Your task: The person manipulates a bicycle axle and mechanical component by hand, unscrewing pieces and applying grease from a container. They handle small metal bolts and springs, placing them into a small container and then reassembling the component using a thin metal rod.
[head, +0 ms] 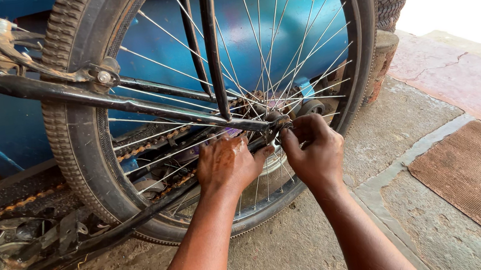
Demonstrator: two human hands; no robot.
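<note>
Both hands — left hand (228, 165), right hand (313, 149) — at rear wheel (84, 157) axle (278, 120)

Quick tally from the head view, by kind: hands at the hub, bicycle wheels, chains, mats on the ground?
Bare hands at the hub: 2, left hand and right hand
Spoked bicycle wheel with black rubber tyre: 1
Rusty metal drive chain: 1
Brown woven floor mat: 1
Total: 5
</note>
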